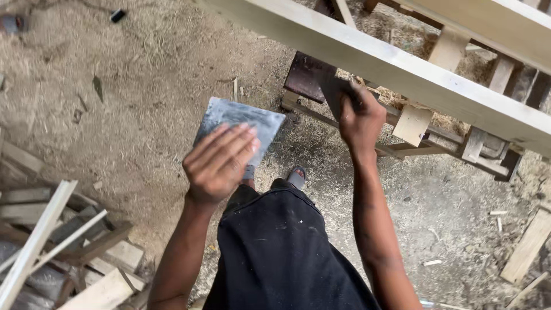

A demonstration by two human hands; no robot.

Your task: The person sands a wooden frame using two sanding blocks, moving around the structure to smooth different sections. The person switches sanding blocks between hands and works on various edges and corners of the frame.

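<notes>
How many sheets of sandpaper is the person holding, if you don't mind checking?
2. A grey sheet lies in the left hand, held out flat. A darker one is in the right hand by the pale beam. Others may be hidden.

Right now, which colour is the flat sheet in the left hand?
The sheet is grey with darker smudges, held by the left hand; the head view shows it.

Sawdust floor [143, 86] lying underfoot, scrap pile [63, 252] sitting lower left, plank [528, 247] lying right, sandal [297, 177] showing below.

Grey sheet [238, 123], tilted, handheld.
</notes>
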